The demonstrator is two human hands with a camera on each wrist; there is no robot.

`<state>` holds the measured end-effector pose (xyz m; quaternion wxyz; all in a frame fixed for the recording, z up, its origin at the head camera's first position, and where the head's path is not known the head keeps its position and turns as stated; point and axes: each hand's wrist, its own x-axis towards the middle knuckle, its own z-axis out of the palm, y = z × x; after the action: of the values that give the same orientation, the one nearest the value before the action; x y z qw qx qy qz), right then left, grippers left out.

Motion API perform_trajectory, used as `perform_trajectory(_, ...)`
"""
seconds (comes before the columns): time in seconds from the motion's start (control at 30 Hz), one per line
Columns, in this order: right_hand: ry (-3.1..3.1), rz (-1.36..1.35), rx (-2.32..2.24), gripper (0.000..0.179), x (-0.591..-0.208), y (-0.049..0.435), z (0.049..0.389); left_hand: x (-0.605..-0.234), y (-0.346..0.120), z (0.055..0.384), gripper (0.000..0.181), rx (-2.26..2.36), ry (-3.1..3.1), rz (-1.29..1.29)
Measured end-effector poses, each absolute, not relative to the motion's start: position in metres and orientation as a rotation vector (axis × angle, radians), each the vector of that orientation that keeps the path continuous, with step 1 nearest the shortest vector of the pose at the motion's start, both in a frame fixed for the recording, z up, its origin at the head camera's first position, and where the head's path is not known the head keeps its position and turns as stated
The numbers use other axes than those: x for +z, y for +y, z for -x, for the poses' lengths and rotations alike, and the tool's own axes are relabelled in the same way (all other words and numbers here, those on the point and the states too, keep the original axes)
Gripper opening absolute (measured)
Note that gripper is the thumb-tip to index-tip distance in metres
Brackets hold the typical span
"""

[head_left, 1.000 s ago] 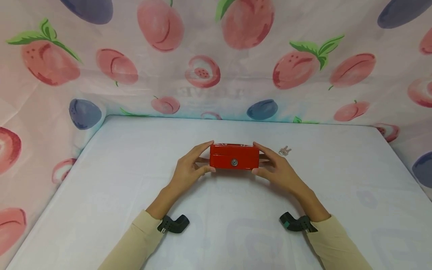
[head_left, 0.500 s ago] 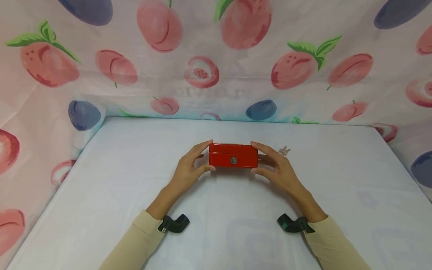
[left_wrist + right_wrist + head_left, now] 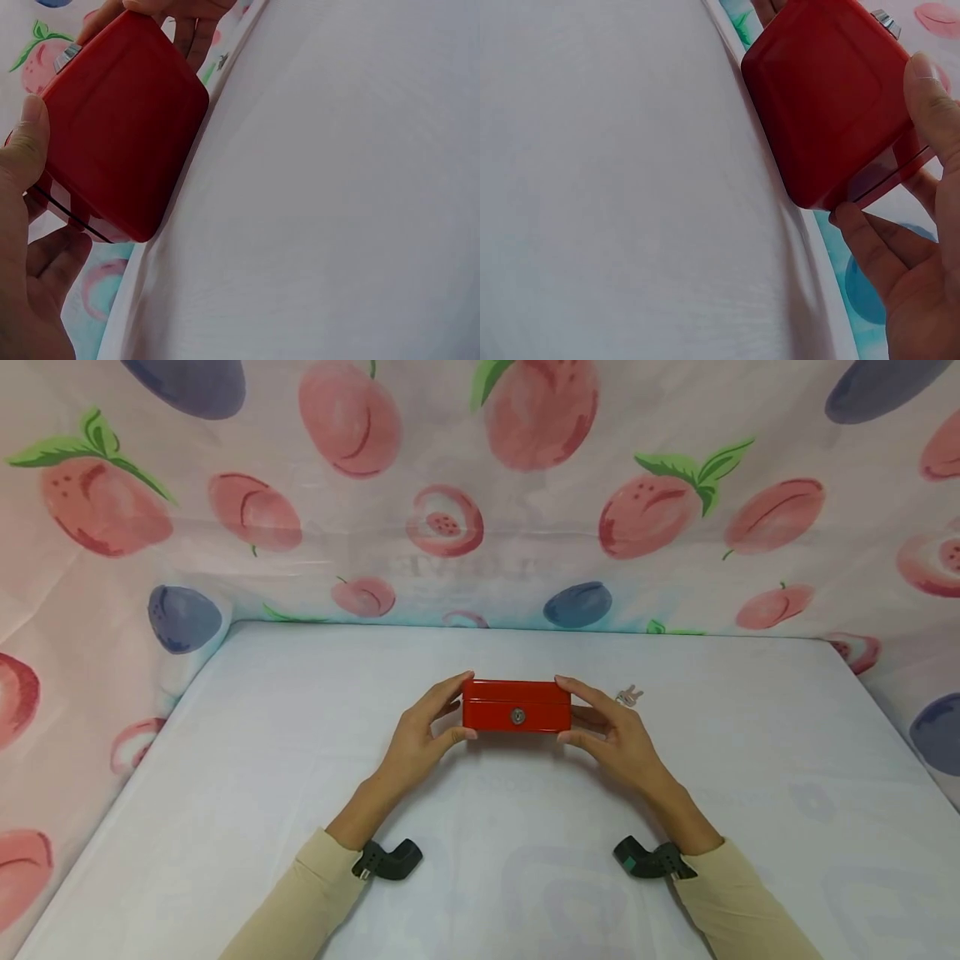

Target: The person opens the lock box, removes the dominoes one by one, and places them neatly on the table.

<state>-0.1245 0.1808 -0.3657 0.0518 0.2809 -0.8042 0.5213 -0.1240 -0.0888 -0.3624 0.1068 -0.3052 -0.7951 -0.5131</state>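
A small red cash box is held between both hands, its front with a round silver lock toward me. My left hand grips the left end, thumb at the lower front edge and fingers along the side and top. At the opposite end my right hand holds it the same way. Both wrist views look onto the smooth underside of the cash box, raised over the table. The lid is closed in the head view.
A pair of small keys lies on the white-covered table, just beyond the right hand. Fruit-printed cloth hangs behind the table and along its left side. A black wrist mount sits at each cuff.
The cash box has tilted slightly, so its top with the handle no longer shows in the head view. Both hands keep their grip and shift slightly left in view.
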Motion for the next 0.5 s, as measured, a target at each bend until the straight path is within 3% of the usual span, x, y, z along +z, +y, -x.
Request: perform_trajectory(0.5,-2.499,-0.834,1.550,0.066,-0.3607,0.1831,0.1241,-0.3637,-0.0877,0.1216,0.066,-1.453,-2.412,0.815)
